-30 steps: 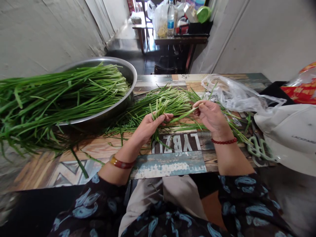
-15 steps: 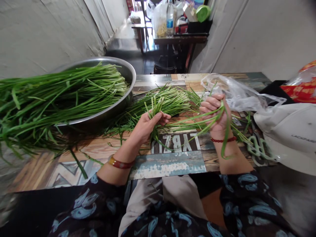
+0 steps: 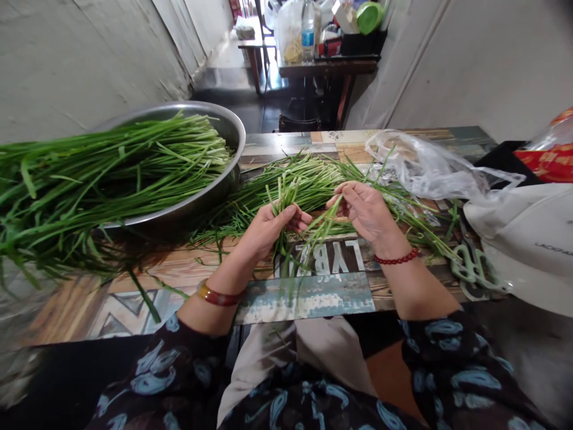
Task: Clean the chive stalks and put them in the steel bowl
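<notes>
My left hand (image 3: 275, 227) is closed around a small bunch of garlic chives (image 3: 286, 192), their pale cut ends pointing up and the green leaves hanging below. Across from it, my right hand (image 3: 360, 209) pinches a few loose chives (image 3: 326, 224) between thumb and fingers; their leaves trail down toward the left and look blurred. Behind both hands a pile of chives (image 3: 308, 173) lies on the patterned table (image 3: 313, 298). More stalks are scattered beyond my right wrist.
At the left, a large metal basin (image 3: 237, 149) is heaped with chives (image 3: 147, 161) spilling over its rim. On the right lie a clear plastic bag (image 3: 416, 167), green-handled scissors (image 3: 474, 266) and a white cap (image 3: 528, 239). A second table (image 3: 326, 68) with a water bottle (image 3: 308, 36) stands behind.
My right hand has moved left and turned, bringing its chives close to the bunch in my left hand. The left hand has stayed nearly in place.
</notes>
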Available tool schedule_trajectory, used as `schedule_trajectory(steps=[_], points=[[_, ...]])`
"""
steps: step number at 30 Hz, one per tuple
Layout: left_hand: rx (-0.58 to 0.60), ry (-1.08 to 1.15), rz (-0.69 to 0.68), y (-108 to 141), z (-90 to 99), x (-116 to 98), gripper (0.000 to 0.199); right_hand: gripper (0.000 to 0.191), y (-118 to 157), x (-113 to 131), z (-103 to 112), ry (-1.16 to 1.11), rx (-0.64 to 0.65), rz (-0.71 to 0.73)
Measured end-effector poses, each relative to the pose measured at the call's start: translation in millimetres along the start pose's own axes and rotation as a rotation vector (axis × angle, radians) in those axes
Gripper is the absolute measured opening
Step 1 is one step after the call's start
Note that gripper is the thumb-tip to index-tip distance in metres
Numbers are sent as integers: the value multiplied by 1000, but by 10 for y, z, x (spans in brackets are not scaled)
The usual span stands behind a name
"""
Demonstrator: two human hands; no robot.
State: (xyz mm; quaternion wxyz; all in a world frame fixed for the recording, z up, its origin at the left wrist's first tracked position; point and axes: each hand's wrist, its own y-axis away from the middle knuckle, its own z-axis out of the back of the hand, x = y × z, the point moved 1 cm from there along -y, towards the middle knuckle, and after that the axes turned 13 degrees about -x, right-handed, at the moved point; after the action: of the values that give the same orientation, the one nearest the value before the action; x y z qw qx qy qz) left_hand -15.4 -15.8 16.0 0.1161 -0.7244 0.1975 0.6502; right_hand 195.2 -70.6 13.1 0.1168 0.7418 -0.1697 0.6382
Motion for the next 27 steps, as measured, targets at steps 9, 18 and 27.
schedule_trajectory(steps=[9,18,27], points=[[117,-41,116,65,-43,35,41,33,37,-54,-132,-47,-14,-37],[156,-240,-42,44,-37,-8,44,25,57,-94,-173,121,68,120],[178,-272,-73,33,-30,0,39,26,26,-191,-197,207,35,94]])
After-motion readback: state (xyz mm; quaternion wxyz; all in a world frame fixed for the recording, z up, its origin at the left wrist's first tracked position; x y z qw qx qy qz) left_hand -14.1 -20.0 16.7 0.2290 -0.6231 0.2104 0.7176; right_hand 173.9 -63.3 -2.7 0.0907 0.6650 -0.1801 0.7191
